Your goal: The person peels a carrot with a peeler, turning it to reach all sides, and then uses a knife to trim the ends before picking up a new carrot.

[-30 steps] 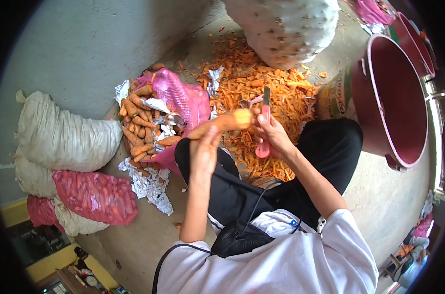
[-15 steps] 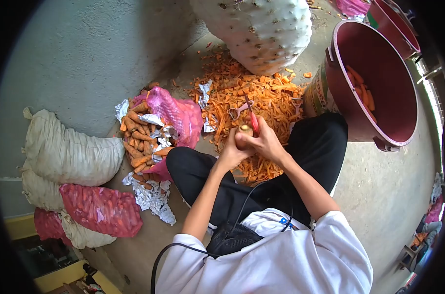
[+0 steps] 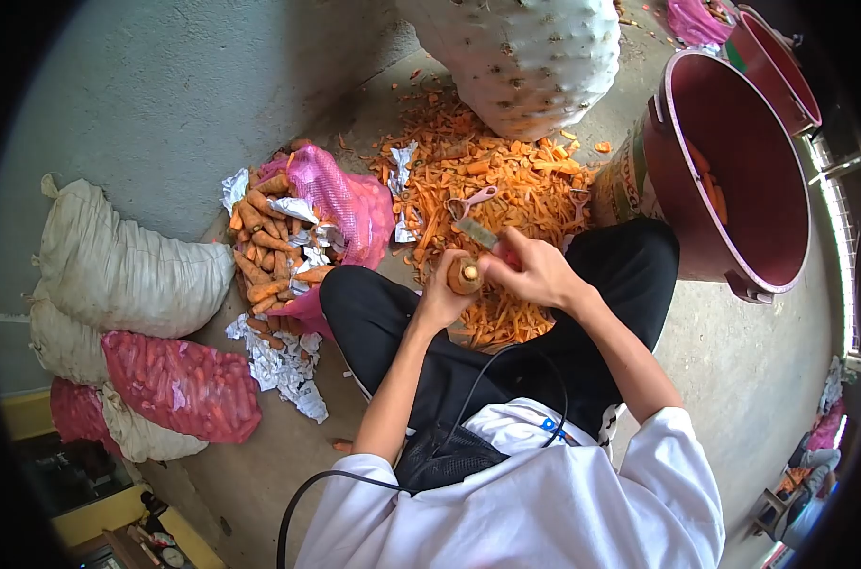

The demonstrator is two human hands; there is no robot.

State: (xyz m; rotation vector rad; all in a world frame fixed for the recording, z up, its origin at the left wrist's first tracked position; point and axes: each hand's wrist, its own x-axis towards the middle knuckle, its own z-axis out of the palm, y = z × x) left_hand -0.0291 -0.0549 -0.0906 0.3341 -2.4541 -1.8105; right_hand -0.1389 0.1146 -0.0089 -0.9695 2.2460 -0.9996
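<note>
My left hand is closed around a carrot, its pale cut top end facing up toward me. In my right hand is a knife with a red handle, mostly covered by the fingers. Its blade points up and to the left, apart from the carrot, while the right thumb reaches to the carrot's top. Beneath both hands spreads a heap of orange carrot peelings. On the heap lie a pink peeler and another peeler farther right.
Left of my knee, unpeeled carrots spill from a pink mesh sack among crumpled paper. Full white sacks and a red mesh sack lie farther left. A maroon tub holding carrots stands right; a large white sack stands ahead.
The knife has turned from pointing upward to leaning left, its blade now showing broadside. My right hand has moved slightly right and down, and the carrot's cut end has tipped toward me.
</note>
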